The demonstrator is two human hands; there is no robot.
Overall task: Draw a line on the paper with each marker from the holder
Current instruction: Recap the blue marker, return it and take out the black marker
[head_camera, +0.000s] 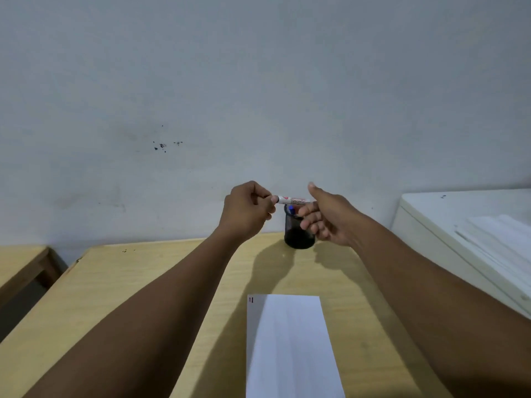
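I hold a white marker [291,200] level between both hands, above the black mesh holder [298,234] that stands near the far edge of the desk [143,282]. It seems light, stiff and smooth, so a pinch at each end should suit it, one on the cap, one on the barrel. My left hand [248,211] is curled tight around one end; my right hand [327,216] grips the other, thumb raised. Both forearms reach forward over the paper [290,346], which lies toward the near edge. A blue-capped marker [292,209] remains in the holder.
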